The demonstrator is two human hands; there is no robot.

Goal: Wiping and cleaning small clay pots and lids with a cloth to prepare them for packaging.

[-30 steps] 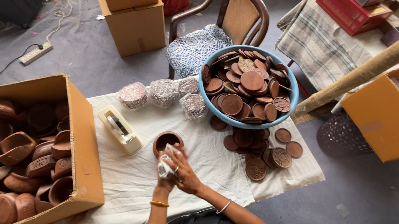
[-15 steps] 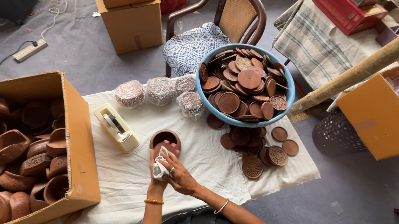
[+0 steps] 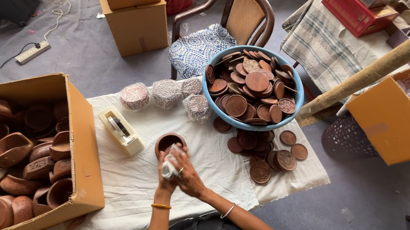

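Hands closed together around white wad, possibly cloth, touching brown clay bowl just beyond

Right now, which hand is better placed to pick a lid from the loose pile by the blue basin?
Probably the right hand: it lies on the side nearer the loose lids, while the left hand sits beside the small clay pot. Both clasp a white wad.

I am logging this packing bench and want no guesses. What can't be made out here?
- Head view: white wad, mostly covered by both hands.
- Clay bowl: inside shadowed, near rim behind hands.
- Box of clay pots: cut off at left edge.
- Lid patterns: too small.
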